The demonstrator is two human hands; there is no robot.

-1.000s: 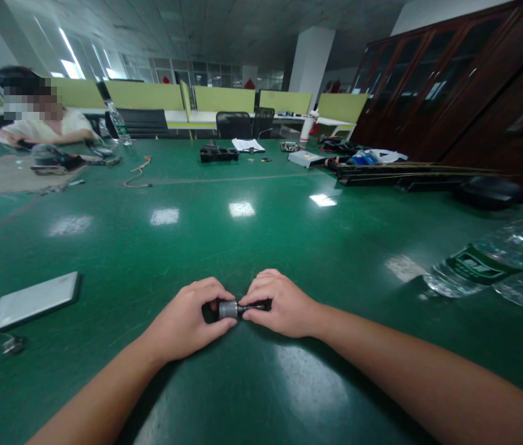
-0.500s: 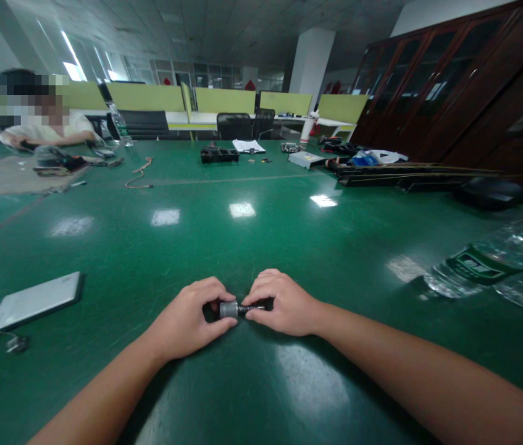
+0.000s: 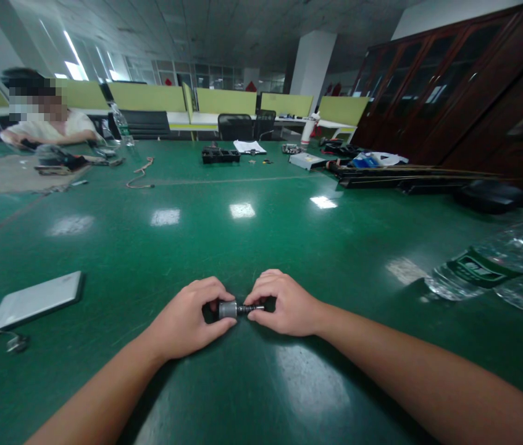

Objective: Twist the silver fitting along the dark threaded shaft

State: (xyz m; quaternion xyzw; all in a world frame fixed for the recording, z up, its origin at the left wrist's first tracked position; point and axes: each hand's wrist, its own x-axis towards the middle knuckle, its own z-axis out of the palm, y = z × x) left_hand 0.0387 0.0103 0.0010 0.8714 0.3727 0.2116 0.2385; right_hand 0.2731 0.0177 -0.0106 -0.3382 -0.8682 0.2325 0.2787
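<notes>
Between two bare hands, low over a glossy green surface (image 3: 242, 247), a metal part (image 3: 238, 309) is showing a dull grey, smooth-sided cylinder (image 3: 228, 309) and a slim, ribbed shaft (image 3: 254, 308). Its long axis is running left to right, nearly level, with the cylinder forming the left end and the shaft pointing right, towards the right palm. Whether it is touching the surface is staying unclear. The person's left hand (image 3: 188, 319) is curving its fingers into a C, thumb and forefinger clamping the cylinder; the right hand (image 3: 284, 305) is pinching the shaft between its fingertips. Farther out, a flat, pale rectangular device (image 3: 36, 303) is lying to the left, while clear plastic bottles (image 3: 476, 266) with green labels are lying to the right. Beyond, a kinked cord (image 3: 139, 172) and a black compartmented tray (image 3: 221, 154) are resting near the far side.
</notes>
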